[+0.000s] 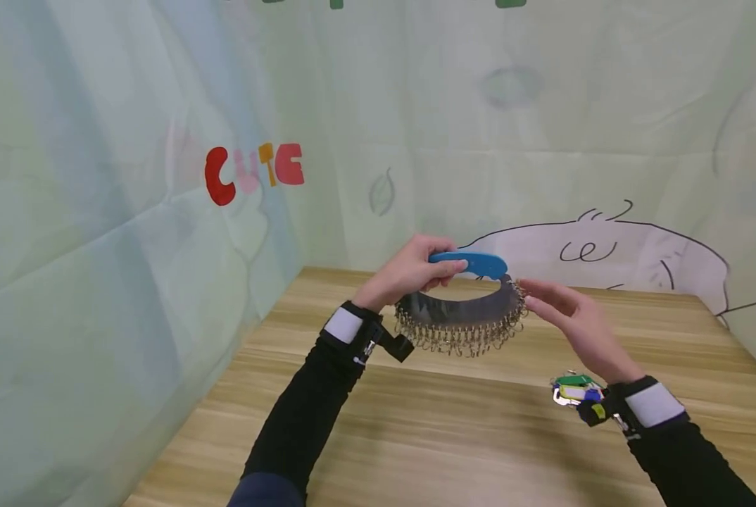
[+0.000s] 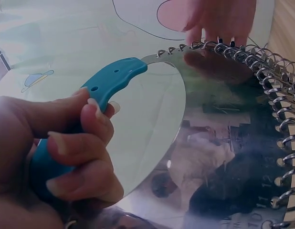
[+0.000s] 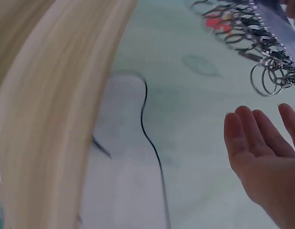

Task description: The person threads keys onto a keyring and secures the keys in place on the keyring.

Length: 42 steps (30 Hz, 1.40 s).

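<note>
My left hand (image 1: 410, 271) grips the blue handle (image 1: 487, 265) of a key holder, fingers wrapped round it in the left wrist view. Its curved, shiny metal plate (image 1: 460, 311) hangs below the handle, tilted above the table. Numbers are stamped by the holes along its edge, and small metal hooks (image 1: 463, 341) hang from them in a dense row. My right hand (image 1: 581, 324) is beside the plate's right end, its fingertips close to the hooks. The right wrist view shows the fingers (image 3: 252, 136) straight, with nothing in the palm.
A small pile of coloured key tags (image 1: 574, 384), green, yellow and blue, lies on the wooden table (image 1: 416, 436) below my right wrist. A printed curtain (image 1: 391, 127) stands behind the table and along its left side.
</note>
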Each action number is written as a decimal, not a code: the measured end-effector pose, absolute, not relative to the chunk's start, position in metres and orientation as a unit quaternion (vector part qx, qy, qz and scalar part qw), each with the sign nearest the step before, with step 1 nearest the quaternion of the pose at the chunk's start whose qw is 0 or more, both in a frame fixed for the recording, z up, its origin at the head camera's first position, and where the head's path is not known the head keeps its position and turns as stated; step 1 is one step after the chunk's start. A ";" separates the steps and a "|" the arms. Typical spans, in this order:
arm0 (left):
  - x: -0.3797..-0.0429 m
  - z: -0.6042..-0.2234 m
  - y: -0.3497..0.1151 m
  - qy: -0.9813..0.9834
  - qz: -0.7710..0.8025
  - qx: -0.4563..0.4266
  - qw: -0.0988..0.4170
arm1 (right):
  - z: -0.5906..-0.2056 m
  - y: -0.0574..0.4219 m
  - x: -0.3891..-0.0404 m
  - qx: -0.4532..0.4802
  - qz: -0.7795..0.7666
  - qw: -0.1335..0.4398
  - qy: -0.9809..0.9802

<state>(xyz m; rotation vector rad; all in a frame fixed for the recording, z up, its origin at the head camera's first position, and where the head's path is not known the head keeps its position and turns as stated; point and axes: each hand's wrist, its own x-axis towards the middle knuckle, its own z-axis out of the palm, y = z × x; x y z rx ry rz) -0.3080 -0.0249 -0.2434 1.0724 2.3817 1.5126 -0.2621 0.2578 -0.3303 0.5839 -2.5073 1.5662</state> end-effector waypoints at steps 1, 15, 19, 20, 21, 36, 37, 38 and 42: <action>-0.308 -0.245 -0.025 0.788 0.499 0.355 0.062 | -0.331 0.256 -0.266 0.203 0.547 0.035 -0.811; -0.311 -0.255 -0.021 0.792 0.486 0.363 0.075 | -0.333 0.250 -0.275 0.253 0.712 -0.047 -0.653; -0.310 -0.257 -0.021 0.793 0.478 0.368 0.078 | -0.332 0.251 -0.271 0.243 0.720 -0.030 -0.650; -0.310 -0.257 -0.021 0.794 0.476 0.370 0.078 | -0.332 0.251 -0.270 0.241 0.720 -0.026 -0.651; -0.309 -0.257 -0.021 0.795 0.474 0.371 0.076 | -0.332 0.251 -0.270 0.240 0.719 -0.021 -0.652; -0.308 -0.257 -0.020 0.798 0.463 0.381 0.063 | -0.335 0.257 -0.270 0.269 0.767 -0.030 -0.582; -0.308 -0.258 -0.020 0.796 0.465 0.382 0.064 | -0.335 0.257 -0.270 0.271 0.769 -0.029 -0.579; -0.308 -0.258 -0.021 0.795 0.467 0.381 0.066 | -0.335 0.257 -0.270 0.272 0.768 -0.028 -0.579; -0.309 -0.258 -0.021 0.794 0.471 0.377 0.067 | -0.338 0.260 -0.271 0.258 0.765 -0.027 -0.590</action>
